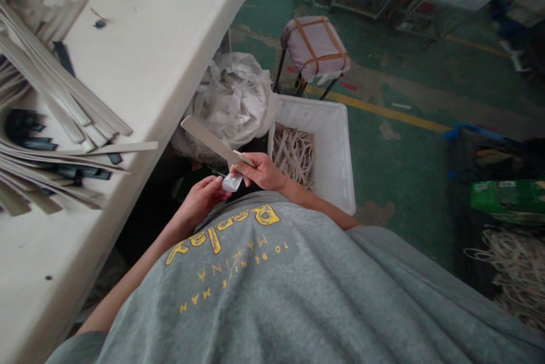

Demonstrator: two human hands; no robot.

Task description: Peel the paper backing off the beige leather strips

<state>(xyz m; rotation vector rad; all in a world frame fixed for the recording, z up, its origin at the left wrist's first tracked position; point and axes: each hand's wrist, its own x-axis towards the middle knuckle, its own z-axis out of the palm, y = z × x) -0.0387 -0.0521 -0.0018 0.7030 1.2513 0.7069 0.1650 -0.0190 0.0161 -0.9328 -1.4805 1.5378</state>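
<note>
Clasping the flat strip [208, 139] in the right hand [261, 172], just off the desk [170, 29] edge. Pinching the white wrap [232, 183] at its end with the left hand [200, 196], likely peeling it; needing a steady pull.

Soft, even daylight, glare-washed tabletop [170, 40], dim blurred right edge, wide-angle warping.

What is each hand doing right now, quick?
Left hand: fingers pinching the small white piece.
Right hand: closed, holding the flat strip.
</note>
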